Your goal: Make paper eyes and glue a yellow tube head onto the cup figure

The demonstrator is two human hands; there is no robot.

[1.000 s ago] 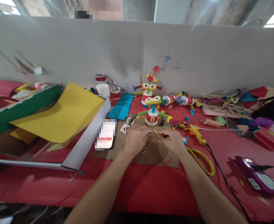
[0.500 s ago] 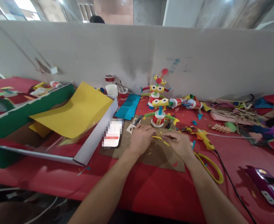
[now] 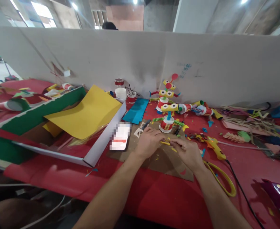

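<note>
Over a brown cardboard sheet (image 3: 163, 168), my left hand (image 3: 150, 140) and my right hand (image 3: 185, 151) face each other with pinched fingers. A small yellow paper piece (image 3: 165, 143) lies between the fingertips; both hands seem to grip it, though its ends are hidden. Just behind them stands a paper-cup figure (image 3: 167, 124) with a yellow eyed head and green coiled arms. White cut-out cards (image 3: 138, 132) and a dark pen or knife (image 3: 146, 124) lie beside my left hand. Small yellow scraps rest on the cardboard.
A box (image 3: 99, 143) holding yellow paper (image 3: 85, 114) is on the left, near a phone (image 3: 120, 136) and blue paper (image 3: 137, 110). More cup figures (image 3: 165, 99) stand behind. At right are a yellow glue gun (image 3: 217, 148), a yellow ring-shaped handle (image 3: 230, 184) and paper strips (image 3: 247, 122).
The view has shifted, so the scene sits further right. Both hands remain over the cardboard, fingertips still close together around the yellow piece.
</note>
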